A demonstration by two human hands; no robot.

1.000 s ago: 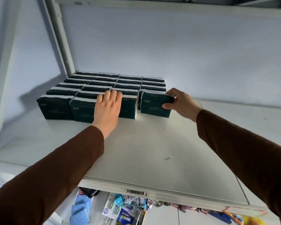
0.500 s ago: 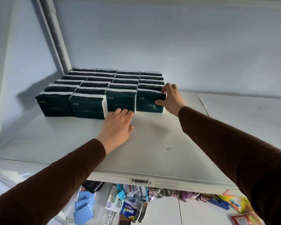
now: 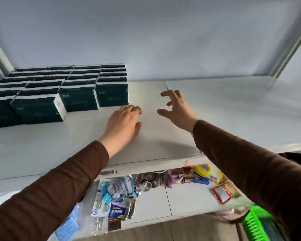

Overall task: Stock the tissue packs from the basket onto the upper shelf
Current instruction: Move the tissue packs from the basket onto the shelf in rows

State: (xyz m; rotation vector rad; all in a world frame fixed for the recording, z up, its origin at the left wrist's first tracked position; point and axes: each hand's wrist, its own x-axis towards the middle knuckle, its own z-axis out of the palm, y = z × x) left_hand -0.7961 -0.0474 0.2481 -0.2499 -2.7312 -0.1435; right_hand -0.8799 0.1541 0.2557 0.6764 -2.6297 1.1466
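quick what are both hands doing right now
Left hand: open, holding nothing, palm down over the shelf.
Right hand: open, fingers spread, holding nothing.

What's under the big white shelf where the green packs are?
Under the upper shelf sits a lower shelf with small packaged goods, a red packet and colourful bits. Its back part is covered by the upper shelf and sleeves.

Dark-green tissue packs in rows, upper shelf
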